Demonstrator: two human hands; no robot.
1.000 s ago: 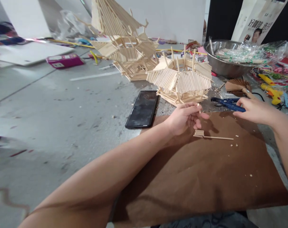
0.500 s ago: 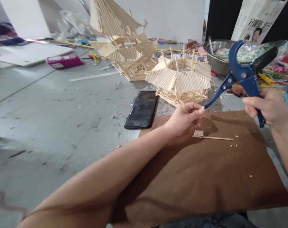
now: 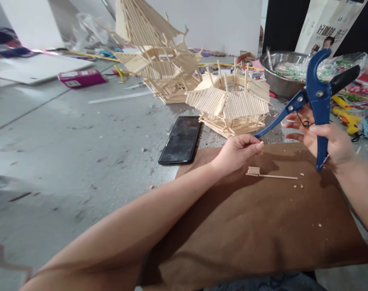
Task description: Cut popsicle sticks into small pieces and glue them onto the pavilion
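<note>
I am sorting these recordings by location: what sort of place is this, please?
Likely a makeshift craft space on a floor: the nearer stick-built pavilion, short sticks and a blue cutter suggest it.

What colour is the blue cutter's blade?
The blade looks black, seen best in the head view.

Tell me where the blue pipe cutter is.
In the head view, the blue pipe cutter is right of centre, one handle in the right hand, the other reaching the left hand, partly covering the steel bowl.

A brown sheet (image 3: 247,226) on the grey floor (image 3: 81,149) carries short sticks (image 3: 254,170), a longer stick (image 3: 278,176) and crumbs (image 3: 301,186).
</note>
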